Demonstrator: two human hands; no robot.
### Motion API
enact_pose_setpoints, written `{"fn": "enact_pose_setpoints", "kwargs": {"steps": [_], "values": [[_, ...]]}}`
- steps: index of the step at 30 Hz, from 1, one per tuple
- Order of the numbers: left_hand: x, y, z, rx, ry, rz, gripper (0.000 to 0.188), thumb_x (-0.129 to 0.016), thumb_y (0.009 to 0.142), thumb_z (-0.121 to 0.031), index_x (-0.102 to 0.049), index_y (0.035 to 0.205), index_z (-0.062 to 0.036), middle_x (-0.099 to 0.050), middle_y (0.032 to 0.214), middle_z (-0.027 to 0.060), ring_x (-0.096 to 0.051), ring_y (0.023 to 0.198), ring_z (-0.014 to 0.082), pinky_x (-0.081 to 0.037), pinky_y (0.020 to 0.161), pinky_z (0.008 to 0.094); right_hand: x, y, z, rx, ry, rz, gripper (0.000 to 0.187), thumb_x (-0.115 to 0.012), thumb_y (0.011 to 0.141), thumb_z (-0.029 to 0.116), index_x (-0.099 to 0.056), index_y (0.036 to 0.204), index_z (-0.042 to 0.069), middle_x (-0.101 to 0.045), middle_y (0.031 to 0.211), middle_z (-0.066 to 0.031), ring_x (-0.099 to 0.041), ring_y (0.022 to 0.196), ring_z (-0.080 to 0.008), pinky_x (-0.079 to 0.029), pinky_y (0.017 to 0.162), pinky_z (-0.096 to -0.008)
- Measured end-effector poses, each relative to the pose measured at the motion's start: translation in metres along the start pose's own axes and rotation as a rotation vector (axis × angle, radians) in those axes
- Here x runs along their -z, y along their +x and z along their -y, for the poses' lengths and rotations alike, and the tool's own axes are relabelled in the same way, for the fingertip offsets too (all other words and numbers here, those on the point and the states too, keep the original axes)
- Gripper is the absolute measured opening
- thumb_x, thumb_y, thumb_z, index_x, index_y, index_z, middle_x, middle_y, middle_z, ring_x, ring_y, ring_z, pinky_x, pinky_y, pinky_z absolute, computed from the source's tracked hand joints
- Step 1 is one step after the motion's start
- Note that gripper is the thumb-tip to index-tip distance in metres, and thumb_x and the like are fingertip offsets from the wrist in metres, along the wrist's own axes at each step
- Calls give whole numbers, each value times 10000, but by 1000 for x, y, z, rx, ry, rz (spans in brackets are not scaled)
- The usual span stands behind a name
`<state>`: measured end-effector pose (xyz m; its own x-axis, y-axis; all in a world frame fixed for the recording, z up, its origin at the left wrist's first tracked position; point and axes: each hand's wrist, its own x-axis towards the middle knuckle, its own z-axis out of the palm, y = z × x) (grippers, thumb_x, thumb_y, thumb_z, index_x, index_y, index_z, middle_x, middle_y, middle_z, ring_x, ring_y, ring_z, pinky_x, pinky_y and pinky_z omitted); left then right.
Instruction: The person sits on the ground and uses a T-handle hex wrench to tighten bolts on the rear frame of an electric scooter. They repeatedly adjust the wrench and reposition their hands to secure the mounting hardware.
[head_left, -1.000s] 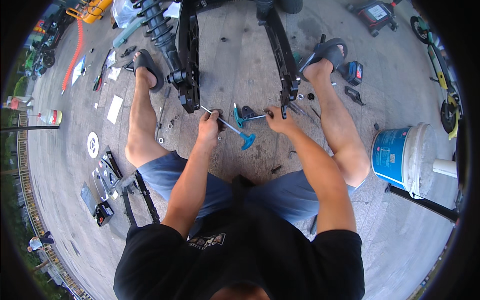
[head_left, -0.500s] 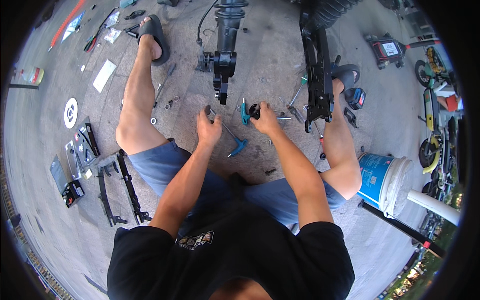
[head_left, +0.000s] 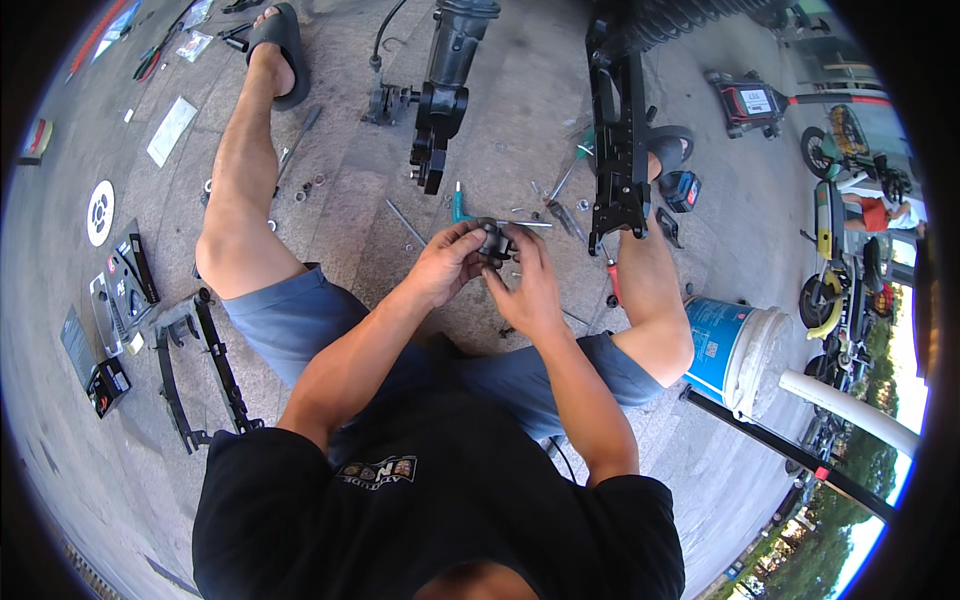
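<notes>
A small dark, rounded part (head_left: 492, 240) is held between my two hands above the ground, in front of my lap. My left hand (head_left: 447, 265) pinches it from the left with thumb and fingers. On its other side my right hand (head_left: 526, 288) closes its fingers round the part. Just beyond lies a teal-handled hex key (head_left: 459, 205), its shank pointing right. A second key's thin shaft (head_left: 404, 221) rests left of it, running toward my left hand, which hides the rest.
Ahead hang a black fork-like leg (head_left: 440, 110) and a black bracket arm (head_left: 620, 150). Screwdrivers, nuts and washers lie about. A blue bucket (head_left: 715, 345) stands by my right knee. Black frame pieces (head_left: 222, 360) and a small box (head_left: 107, 385) lie left.
My left hand has moved off the T-handled key and come over to the dark part, which my right hand held. Both hands now meet on it. The view has shifted slightly.
</notes>
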<state>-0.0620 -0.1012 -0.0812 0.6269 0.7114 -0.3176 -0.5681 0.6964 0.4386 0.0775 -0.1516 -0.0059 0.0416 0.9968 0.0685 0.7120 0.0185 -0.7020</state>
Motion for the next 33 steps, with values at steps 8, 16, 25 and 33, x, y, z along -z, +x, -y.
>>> {"fn": "enact_pose_setpoints", "kwargs": {"steps": [8, 16, 25, 33], "values": [[-98, 60, -59, -136, -125, 96, 373, -633, 912, -324, -576, 1192, -82, -631, 992, 41, -572, 811, 150, -446, 695, 271, 139, 28, 24, 269, 196, -259, 340, -670, 783, -32, -610, 1116, -8, -643, 1050, -120, -642, 810, -159, -521, 731, -270], [-178, 141, -81, -192, 609, 52, 381, -684, 881, -293, -626, 1125, -6, -655, 827, 44, -558, 702, 99, -440, 620, 244, 169, 136, -20, -188, 439, -141, 264, -565, 923, 21, -585, 1183, -23, -650, 1102, -79, -603, 982, -126, -494, 823, -269], [-162, 160, -59, -349, 441, -56, 441, -687, 887, -270, -580, 1201, 22, -656, 949, 87, -588, 742, 113, -489, 629, 253, 160, 142, -44, -298, 311, -188, 212, -677, 858, 68, -597, 1035, -16, -649, 909, -50, -601, 788, -99, -478, 687, -239], [-153, 153, -40, -365, 487, -47, 374, -636, 928, -199, -584, 1220, 29, -670, 930, 78, -596, 750, 114, -497, 671, 254, 156, 130, -51, -231, 410, -249, 320, -667, 857, 15, -565, 1160, -6, -646, 963, -56, -609, 848, -107, -495, 754, -240]]}}
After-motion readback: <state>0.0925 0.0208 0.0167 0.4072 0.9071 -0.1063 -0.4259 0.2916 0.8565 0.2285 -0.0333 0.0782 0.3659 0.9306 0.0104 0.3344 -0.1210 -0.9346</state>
